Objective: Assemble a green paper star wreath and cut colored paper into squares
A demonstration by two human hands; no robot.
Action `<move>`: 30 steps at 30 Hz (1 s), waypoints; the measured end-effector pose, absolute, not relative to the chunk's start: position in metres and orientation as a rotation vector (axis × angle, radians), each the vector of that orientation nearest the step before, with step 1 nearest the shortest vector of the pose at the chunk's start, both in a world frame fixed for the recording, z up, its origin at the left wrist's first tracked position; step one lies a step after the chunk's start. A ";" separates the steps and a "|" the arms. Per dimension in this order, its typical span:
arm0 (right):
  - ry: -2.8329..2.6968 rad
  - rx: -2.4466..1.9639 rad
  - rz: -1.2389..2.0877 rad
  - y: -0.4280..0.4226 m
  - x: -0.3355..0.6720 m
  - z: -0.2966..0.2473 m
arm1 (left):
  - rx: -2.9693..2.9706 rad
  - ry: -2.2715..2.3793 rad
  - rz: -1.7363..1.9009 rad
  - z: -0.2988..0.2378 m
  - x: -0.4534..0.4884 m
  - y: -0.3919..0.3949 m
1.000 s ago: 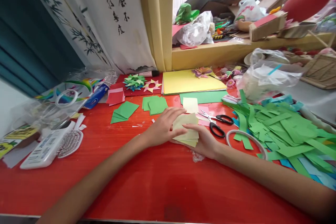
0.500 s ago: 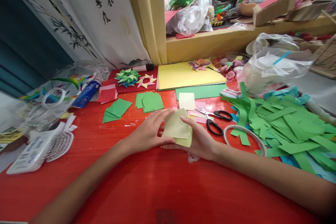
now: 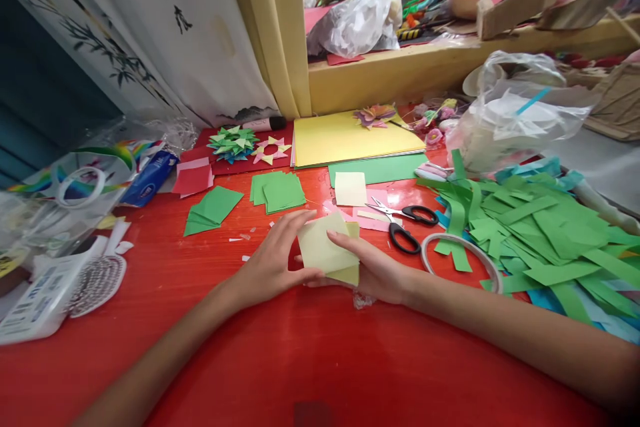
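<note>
Several pale yellow paper squares are held above the red table, the top sheet sticking out to the left of those under it. My right hand grips them from the right, thumb on top and fingers underneath. At their left edge, my left hand curves round, its thumb at the lower corner and fingertips by the upper one. Just behind lie a cream paper square, pink paper pieces and black-handled scissors. Green paper squares are stacked farther left.
A tape roll lies beside a heap of green strips on the right. Yellow sheets and folded paper stars are at the back. On the left are a hairbrush and a blue packet.
The top yellow square has shifted left across the others, so more of the lower sheets shows at the right. The whole view has turned slightly, moving the table's things left.
</note>
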State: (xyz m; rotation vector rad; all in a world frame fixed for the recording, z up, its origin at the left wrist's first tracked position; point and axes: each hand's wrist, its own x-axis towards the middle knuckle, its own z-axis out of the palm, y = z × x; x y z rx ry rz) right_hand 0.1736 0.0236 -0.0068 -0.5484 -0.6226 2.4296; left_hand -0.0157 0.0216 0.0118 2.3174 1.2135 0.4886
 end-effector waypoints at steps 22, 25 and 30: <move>-0.622 -0.439 2.443 0.024 0.173 -0.006 | 2.581 1.189 0.583 0.014 -0.024 0.021; -0.601 -0.457 2.431 0.024 0.174 -0.004 | 2.493 1.168 0.544 0.013 -0.026 0.024; -0.621 -0.434 2.424 0.025 0.175 -0.004 | 2.194 1.279 0.630 0.015 -0.029 0.030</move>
